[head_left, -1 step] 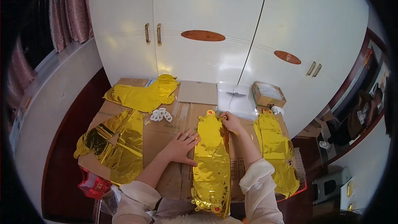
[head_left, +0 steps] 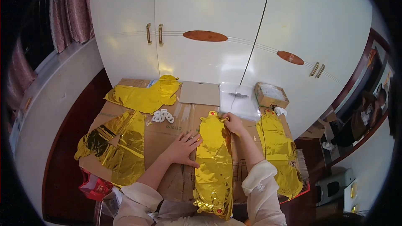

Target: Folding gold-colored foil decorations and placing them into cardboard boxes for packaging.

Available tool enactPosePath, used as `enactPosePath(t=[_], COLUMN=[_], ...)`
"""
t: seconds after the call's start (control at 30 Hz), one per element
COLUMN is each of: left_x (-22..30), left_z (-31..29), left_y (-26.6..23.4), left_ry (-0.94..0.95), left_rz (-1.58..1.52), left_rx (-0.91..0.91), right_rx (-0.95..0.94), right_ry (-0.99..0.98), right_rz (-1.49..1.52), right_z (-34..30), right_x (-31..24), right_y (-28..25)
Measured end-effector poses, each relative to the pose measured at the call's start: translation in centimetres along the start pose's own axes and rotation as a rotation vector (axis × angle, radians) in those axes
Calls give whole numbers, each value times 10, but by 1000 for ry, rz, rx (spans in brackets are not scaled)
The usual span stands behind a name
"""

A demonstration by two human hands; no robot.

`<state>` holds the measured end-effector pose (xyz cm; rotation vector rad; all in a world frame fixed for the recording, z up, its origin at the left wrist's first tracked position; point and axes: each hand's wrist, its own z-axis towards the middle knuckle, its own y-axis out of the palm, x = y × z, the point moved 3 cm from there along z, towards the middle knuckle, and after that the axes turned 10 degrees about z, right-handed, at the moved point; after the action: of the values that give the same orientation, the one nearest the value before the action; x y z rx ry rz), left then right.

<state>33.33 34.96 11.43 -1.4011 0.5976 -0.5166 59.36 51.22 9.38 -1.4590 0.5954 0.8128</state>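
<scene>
A long, flat gold foil balloon (head_left: 212, 155) lies lengthwise in front of me on cardboard (head_left: 171, 184). It has small tabs along its edge and a red spot at either end. My left hand (head_left: 184, 147) rests open with its fingers spread, their tips at the balloon's left edge. At the upper right edge, my right hand (head_left: 232, 123) is closed in a pinch on a tab of the balloon. The exact grip of those fingertips is partly hidden.
More gold foil balloons lie around: a boot-shaped one (head_left: 146, 96) far left, a wide folded one (head_left: 119, 146) at left and a stack (head_left: 277, 155) at right. White rings (head_left: 162, 116), a clear plastic bag (head_left: 238, 100) and a small carton (head_left: 271, 95) sit toward the white cabinet (head_left: 201, 8).
</scene>
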Motion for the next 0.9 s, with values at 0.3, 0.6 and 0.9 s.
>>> enactPosePath(t=[0.3,0.6,0.9], left_x=[1,1,0], left_z=[1,0,1], left_y=[-2,-4,-2], left_ry=[-6,-10,-6], left_rz=[-15,-15,-9], left_rx=[-43,-25,-51], right_rx=[35,68,38], right_ry=[-35,-82,-115], right_rz=[-28,-89,-149], right_z=[-3,-5,-5], right_x=[-1,-3,-11], right_y=[1,2,4])
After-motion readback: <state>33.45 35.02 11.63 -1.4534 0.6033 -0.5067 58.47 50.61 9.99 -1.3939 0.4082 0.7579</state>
